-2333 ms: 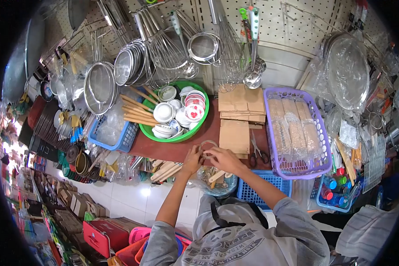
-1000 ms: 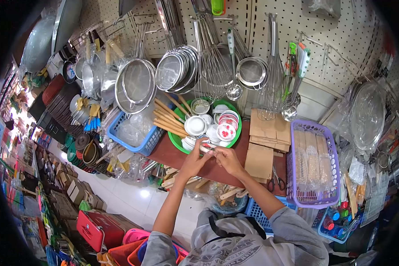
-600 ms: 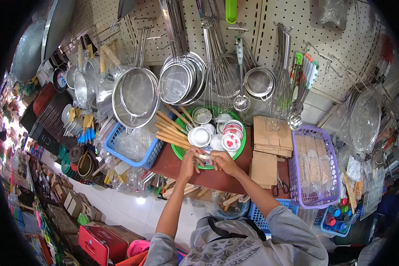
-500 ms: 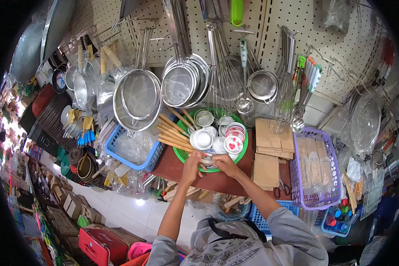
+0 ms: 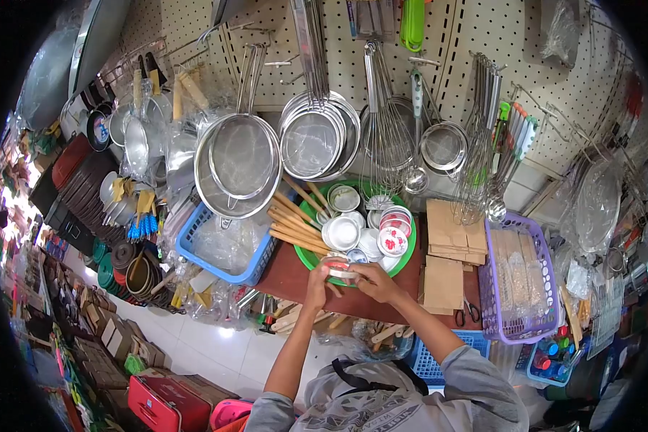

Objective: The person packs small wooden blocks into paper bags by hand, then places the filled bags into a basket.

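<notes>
Head view: left hand (image 5: 317, 278) and right hand (image 5: 371, 274) are together, fingers of both closed on a small pale ring (image 5: 338, 267). It could be a tape roll, too small to confirm. The ring is held just above the near rim of the green basin (image 5: 411, 252), over the brown counter (image 5: 289, 277). The basin holds white bowls (image 5: 342, 232) and wooden sticks (image 5: 295, 227). Blue basket (image 5: 219, 273) on the left, brown paper stack (image 5: 450, 234) and scissors (image 5: 468, 314) on the right. Strainers (image 5: 241, 162) hang on the pegboard above.
</notes>
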Action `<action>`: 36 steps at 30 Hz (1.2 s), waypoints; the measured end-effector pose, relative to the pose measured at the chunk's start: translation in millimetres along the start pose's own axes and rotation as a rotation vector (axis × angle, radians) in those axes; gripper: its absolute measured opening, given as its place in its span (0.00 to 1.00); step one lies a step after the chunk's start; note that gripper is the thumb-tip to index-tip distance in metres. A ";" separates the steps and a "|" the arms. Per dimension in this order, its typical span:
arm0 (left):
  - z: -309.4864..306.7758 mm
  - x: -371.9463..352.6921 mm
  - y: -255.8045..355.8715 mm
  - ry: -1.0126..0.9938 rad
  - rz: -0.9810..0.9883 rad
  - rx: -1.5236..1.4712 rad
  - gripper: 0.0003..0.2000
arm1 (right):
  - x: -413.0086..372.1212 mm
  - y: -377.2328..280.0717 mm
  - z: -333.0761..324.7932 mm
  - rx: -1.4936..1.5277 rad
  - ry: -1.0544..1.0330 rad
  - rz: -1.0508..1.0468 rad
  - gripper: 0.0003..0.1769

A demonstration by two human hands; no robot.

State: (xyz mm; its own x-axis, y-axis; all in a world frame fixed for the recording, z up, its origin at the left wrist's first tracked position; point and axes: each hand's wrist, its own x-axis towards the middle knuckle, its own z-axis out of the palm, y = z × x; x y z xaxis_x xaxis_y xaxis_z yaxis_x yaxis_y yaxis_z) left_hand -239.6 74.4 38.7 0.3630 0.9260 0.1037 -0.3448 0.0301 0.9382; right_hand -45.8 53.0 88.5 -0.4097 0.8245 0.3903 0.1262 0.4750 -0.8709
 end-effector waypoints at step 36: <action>-14.4 20.5 4.2 -0.189 -0.036 -0.128 0.34 | 15.0 -0.2 0.7 0.277 -0.011 0.102 0.23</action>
State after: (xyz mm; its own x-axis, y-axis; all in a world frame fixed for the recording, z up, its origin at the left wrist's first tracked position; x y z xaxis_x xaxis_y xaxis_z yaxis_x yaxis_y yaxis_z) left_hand -246.1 99.0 40.1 0.5288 0.8367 0.1427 -0.4314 0.1202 0.8941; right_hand -52.6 65.0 94.2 -0.4175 0.8595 0.2949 -0.0840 0.2867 -0.9543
